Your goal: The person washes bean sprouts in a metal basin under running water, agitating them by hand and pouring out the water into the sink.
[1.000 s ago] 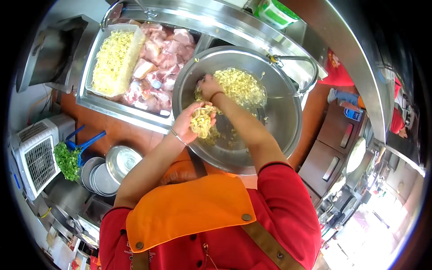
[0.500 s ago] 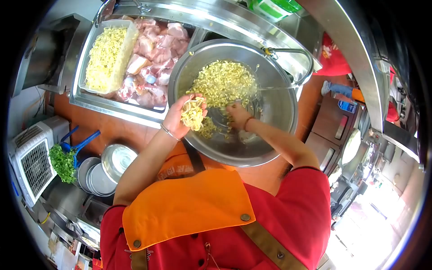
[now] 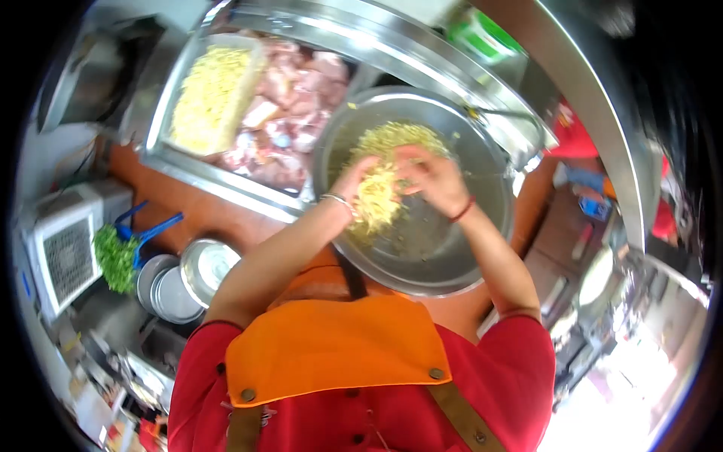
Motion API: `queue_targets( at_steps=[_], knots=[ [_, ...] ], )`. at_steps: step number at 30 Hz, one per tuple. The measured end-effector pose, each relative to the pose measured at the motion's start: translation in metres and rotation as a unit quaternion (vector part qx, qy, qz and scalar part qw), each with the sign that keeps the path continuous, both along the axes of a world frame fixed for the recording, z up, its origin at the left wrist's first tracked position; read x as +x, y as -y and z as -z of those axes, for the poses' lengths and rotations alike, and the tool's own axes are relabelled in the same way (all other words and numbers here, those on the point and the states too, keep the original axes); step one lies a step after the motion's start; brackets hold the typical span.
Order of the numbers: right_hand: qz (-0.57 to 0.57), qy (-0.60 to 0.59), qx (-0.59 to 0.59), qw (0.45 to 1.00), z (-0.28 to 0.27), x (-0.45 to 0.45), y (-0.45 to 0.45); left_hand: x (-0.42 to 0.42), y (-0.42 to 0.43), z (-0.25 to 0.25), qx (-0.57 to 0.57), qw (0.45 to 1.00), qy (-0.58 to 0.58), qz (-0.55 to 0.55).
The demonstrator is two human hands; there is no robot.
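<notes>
Over the big steel basin (image 3: 489,226), my left hand (image 3: 351,187) is cupped around a bunch of yellow bean sprouts (image 3: 376,200). My right hand (image 3: 435,181) is just to the right of that bunch, its fingers curved and apart, pointing toward it. Whether its fingertips touch the sprouts is blurred. More bean sprouts (image 3: 399,137) lie at the basin's far side, partly hidden behind both hands. Water covers part of the basin's bottom.
Left of the basin, a plastic tub (image 3: 252,75) of bean sprouts sits beside raw meat (image 3: 290,124) in a sink. A faucet (image 3: 520,117) reaches over the basin's right rim. Steel bowls (image 3: 211,271) and leafy greens (image 3: 114,260) are at lower left. Another person's red clothing (image 3: 572,135) shows at right.
My right hand has come up from the basin's bottom to beside my left hand. My left hand, still holding sprouts, has moved farther over the basin. The whole view has shifted and blurred.
</notes>
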State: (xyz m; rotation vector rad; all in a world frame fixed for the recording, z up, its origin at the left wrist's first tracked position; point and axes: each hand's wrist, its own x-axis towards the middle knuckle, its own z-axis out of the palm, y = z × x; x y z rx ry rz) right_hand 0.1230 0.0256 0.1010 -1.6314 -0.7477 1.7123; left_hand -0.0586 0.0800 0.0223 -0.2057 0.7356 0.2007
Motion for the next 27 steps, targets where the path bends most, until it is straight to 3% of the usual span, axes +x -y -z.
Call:
queue_targets(
  at_steps=[2, 4, 6, 7, 10, 12, 15, 16, 17, 18, 20, 22, 24, 26, 27],
  knots=[
    [-0.009, 0.225, 0.02, 0.974, 0.066, 0.038, -0.021, -0.001, -0.004, -0.012, -0.013, 0.997, 0.004, 0.07],
    [-0.198, 0.455, 0.036, 0.867, 0.149, 0.063, -0.028, -0.003, -0.001, -0.022, -0.032, 0.998, 0.033, 0.044],
    [-0.194, 0.415, 0.085, 0.885, 0.244, 0.07, -0.007, -0.011, -0.012, -0.043, -0.035, 0.997, 0.062, 0.025],
    [-0.216, 0.374, 0.052, 0.9, 0.264, 0.063, -0.005, -0.018, -0.021, -0.051, -0.022, 0.996, 0.085, 0.004],
    [-0.303, 0.344, -0.028, 0.888, 0.26, 0.018, 0.014, -0.058, -0.07, -0.064, 0.086, 0.986, 0.135, -0.054],
    [-0.332, 0.445, 0.028, 0.831, 0.232, -0.005, 0.04, -0.094, -0.116, -0.077, 0.137, 0.983, 0.079, -0.096],
    [-0.424, 0.369, 0.026, 0.827, 0.172, -0.029, 0.041, -0.164, -0.193, -0.038, 0.3, 0.948, -0.044, -0.092],
    [-0.443, 0.368, 0.018, 0.817, 0.158, -0.039, 0.038, -0.185, -0.219, -0.017, 0.327, 0.93, -0.14, -0.091],
    [-0.459, 0.367, 0.004, 0.809, 0.145, -0.049, 0.04, -0.194, -0.237, -0.011, 0.42, 0.847, -0.317, -0.073],
    [-0.471, 0.367, -0.017, 0.802, 0.137, -0.057, 0.048, -0.202, -0.255, -0.005, 0.459, 0.73, -0.506, -0.022],
    [-0.464, 0.346, 0.034, 0.815, 0.136, -0.068, 0.062, -0.246, -0.306, 0.083, 0.574, 0.53, -0.62, 0.074],
    [-0.449, 0.386, 0.108, 0.799, 0.125, -0.081, 0.06, -0.249, -0.32, 0.097, 0.659, 0.286, -0.638, 0.279],
    [-0.405, 0.371, 0.091, 0.831, 0.161, -0.076, 0.064, -0.245, -0.317, 0.105, 0.665, 0.209, -0.612, 0.373],
    [-0.27, 0.361, 0.005, 0.893, 0.221, -0.05, 0.073, -0.232, -0.302, 0.085, 0.671, 0.091, -0.592, 0.437],
    [-0.241, 0.372, -0.012, 0.896, 0.228, -0.039, 0.066, -0.233, -0.297, 0.086, 0.665, 0.105, -0.616, 0.409]
  ],
)
